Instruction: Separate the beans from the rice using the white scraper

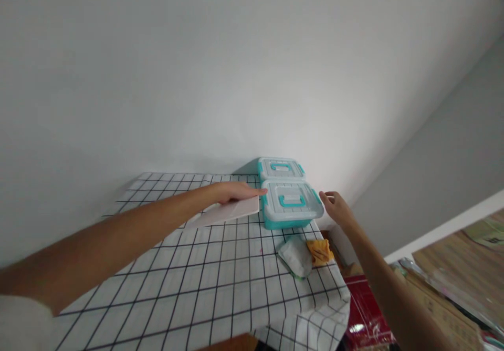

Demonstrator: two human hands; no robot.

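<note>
My left hand (238,191) grips a thin, flat white board (228,213), held tilted above the cloth. One finger of that hand stretches to the left latch of the nearer storage box (293,191), which has turquoise sides, a clear whitish lid and a turquoise handle. To the right of this box is my right hand (334,204), its fingers loosely bent and apart, close to the right latch. Whether it touches the latch I cannot tell. Behind stands a matching storage box (281,168) with its lid on.
A black-and-white checked tablecloth (220,277) covers the table. A white-and-green packet (296,257) and a folded yellow cloth (319,251) lie near its right edge. White wall (220,78) rises behind. Red packaging (366,309) and cardboard (441,309) are on the floor at right.
</note>
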